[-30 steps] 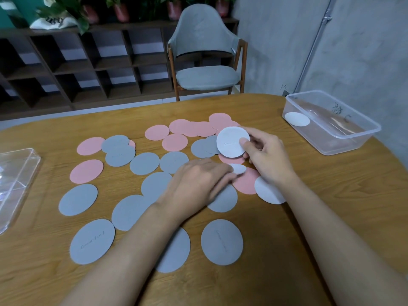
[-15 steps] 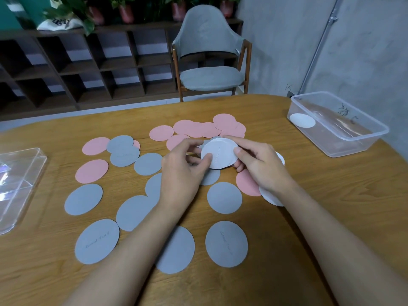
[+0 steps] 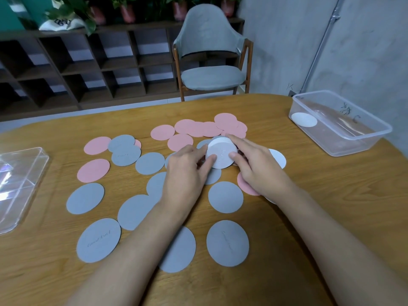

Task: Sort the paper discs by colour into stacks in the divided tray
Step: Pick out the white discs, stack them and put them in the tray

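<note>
Two bare hands meet over a small stack of white round paper discs (image 3: pixel 220 154), held low over the middle of a brown wooden table (image 3: pixel 331 195). The step in hand appears to be gathering the white discs and squaring their edges. How many sheets the stack holds is hard to tell from this angle.

The left hand (image 3: pixel 187 171) reaches in from the stack's near-left. Its thumb and forefinger tips (image 3: pixel 213 159) pinch the stack's left edge, and the other fingers curl loosely underneath. The right hand (image 3: pixel 258 168) grips from the stack's right, with the thumb pressed on the top face and the forefinger stretched along the far rim.

A loose white paper disc (image 3: pixel 278 159) lies just right of the stack, partly under the right hand. Pink round paper discs (image 3: pixel 194 128) fan out just beyond the stack. Grey round paper discs (image 3: pixel 225 196) spread to its left and near side.

Well to the stack's left sits the clear divided plastic tray (image 3: pixel 22 186). Well to its right, a clear plastic tub (image 3: pixel 375 138) holds one white disc (image 3: pixel 304 120).

The next move likely calls for adding the loose white disc. The stack then goes to a tray compartment, pinched firmly so the thin sheets do not fan apart.
</note>
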Available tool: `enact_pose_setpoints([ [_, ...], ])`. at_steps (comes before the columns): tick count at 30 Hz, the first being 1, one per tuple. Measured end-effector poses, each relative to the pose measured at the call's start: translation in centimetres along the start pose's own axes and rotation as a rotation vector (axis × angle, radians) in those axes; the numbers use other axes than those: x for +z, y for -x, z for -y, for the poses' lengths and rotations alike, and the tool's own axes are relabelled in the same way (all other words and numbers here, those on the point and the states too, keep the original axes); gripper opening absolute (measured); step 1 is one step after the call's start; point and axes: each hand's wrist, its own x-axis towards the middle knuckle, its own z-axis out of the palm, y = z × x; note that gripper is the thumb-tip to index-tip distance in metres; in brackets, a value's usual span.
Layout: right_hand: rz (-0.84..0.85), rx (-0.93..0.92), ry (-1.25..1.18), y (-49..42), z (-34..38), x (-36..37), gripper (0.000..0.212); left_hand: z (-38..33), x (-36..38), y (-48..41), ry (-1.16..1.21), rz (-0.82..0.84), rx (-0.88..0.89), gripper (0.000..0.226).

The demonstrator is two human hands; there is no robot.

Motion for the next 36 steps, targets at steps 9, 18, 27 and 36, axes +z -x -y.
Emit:
enact_pose_setpoints([
  [9, -0.092, 0.105, -0.226, 0.9, -1.4, -3.1, 0.027, -1.2, -0.8, 0.1, 0.006, 0.108, 0.030, 0.044],
  [18, -0.230, 0.198, -0.221, 3.7, -5.0, -7.4, 0.033, -4.8, 1.0, 0.7, 0.082, 0.477, 0.241, 0.039],
  [27, -0.302, 0.272, -0.272, 4.9, -7.6, -7.8, 0.031, -7.0, 4.4, 1.8, 0.089, 0.544, 0.278, 0.061],
  [36, -0.218, 0.207, -0.257, 4.9, -7.4, -7.2, 0.039, -7.0, 3.3, 1.7, 0.040, 0.285, 0.472, 0.031],
])
